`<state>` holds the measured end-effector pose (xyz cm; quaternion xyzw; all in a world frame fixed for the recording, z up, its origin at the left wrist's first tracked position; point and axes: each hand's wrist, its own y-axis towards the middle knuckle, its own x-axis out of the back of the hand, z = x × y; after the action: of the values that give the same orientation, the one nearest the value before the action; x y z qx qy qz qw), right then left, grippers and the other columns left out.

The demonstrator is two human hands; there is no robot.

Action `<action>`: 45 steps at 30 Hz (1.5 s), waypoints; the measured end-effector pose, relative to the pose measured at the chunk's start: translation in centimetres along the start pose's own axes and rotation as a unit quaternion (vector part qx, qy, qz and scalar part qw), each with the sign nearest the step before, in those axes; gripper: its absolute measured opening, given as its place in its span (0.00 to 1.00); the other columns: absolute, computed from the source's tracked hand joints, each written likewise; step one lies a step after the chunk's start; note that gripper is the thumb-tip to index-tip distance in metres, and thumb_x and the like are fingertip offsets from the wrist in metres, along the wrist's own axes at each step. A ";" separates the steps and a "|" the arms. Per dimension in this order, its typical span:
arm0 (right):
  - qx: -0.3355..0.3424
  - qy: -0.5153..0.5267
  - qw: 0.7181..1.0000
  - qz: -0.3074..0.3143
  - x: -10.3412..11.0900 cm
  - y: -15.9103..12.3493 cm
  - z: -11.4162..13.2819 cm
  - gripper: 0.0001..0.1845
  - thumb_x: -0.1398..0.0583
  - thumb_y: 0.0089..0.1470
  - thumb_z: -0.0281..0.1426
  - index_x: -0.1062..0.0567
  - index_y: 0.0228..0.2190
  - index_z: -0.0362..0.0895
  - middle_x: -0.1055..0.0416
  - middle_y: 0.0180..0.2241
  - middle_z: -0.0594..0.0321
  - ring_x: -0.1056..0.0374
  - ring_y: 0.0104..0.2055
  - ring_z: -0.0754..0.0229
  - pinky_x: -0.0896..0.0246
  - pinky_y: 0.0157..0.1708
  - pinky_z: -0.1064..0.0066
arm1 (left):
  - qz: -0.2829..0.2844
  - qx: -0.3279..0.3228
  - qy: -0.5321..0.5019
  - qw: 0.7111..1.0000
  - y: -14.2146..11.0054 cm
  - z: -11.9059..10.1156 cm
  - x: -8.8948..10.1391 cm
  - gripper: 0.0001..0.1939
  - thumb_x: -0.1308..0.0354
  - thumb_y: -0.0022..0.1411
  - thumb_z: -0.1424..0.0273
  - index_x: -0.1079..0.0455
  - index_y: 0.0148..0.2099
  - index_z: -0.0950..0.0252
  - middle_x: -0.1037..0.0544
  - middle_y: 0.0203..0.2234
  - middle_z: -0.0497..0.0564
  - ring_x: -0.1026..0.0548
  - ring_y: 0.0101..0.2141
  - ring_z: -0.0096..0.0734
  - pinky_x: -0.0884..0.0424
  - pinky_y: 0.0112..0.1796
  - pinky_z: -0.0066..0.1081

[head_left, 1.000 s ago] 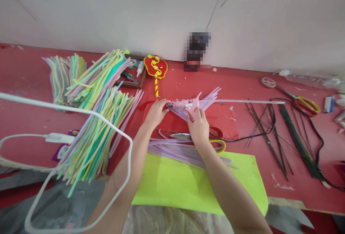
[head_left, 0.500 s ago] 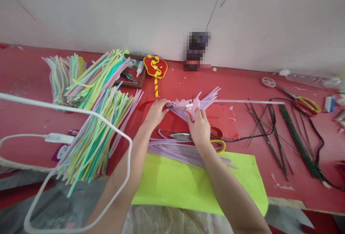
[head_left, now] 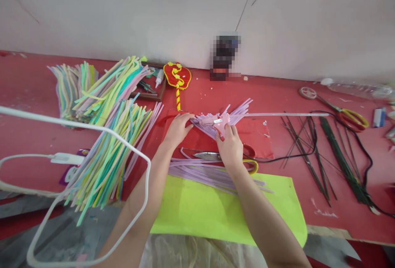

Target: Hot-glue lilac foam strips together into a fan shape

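Observation:
In the head view my right hand [head_left: 231, 146] is closed around the handle of a pink glue gun [head_left: 222, 121], whose nozzle points left. A long clear glue stick [head_left: 286, 114] sticks out of its back. Under the gun lies a fan of lilac pipe cleaners [head_left: 244, 109] on a red sheet [head_left: 256, 136]. My left hand [head_left: 178, 130] pinches the left ends of these pipe cleaners, close to the nozzle; the exact grip is hidden by the fingers. Scissors [head_left: 207, 156] lie below the gun, partly covered by my right wrist. More lilac pipe cleaners [head_left: 200, 173] rest nearer to me.
Multicoloured pipe cleaner bundles [head_left: 108, 157] fill the left side, with a white cable [head_left: 123, 138] crossing in front. A red-and-yellow ornament [head_left: 177, 75] lies behind. Rightward are dark wires [head_left: 308, 157], a green wire bundle [head_left: 342, 161], other scissors [head_left: 350, 119] and a black cord [head_left: 284, 158].
My right hand and the glue gun have shifted slightly right, the glue stick's far end with them. My left hand stays in place.

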<state>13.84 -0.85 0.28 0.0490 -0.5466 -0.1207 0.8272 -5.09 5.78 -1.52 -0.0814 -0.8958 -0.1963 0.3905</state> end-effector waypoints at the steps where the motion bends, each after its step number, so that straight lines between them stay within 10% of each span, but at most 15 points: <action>1: -0.001 0.001 1.000 0.000 0.1 0.0 0.0 0.19 0.49 0.56 0.31 0.35 0.49 0.41 0.34 0.43 0.51 0.33 0.40 0.53 0.40 0.28 0.69 | 0.003 0.001 -0.001 1.000 0.0 0.0 0.0 0.15 0.43 0.56 0.79 0.31 0.46 0.62 0.24 0.46 0.52 0.29 0.49 0.37 0.37 0.54 0.42; 45: -0.021 -0.029 0.999 0.039 2.4 -0.1 -1.5 0.20 0.47 0.54 0.29 0.34 0.49 0.41 0.33 0.43 0.53 0.34 0.36 0.56 0.47 0.27 0.70 | -0.001 0.007 0.023 1.000 0.0 -1.3 -0.1 0.14 0.41 0.55 0.75 0.31 0.45 0.62 0.25 0.47 0.53 0.30 0.50 0.37 0.39 0.55 0.42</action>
<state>16.06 -1.65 1.84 0.0065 -0.5696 -0.1012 0.8157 -4.21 5.22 -0.80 -0.0739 -0.8880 -0.1923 0.4111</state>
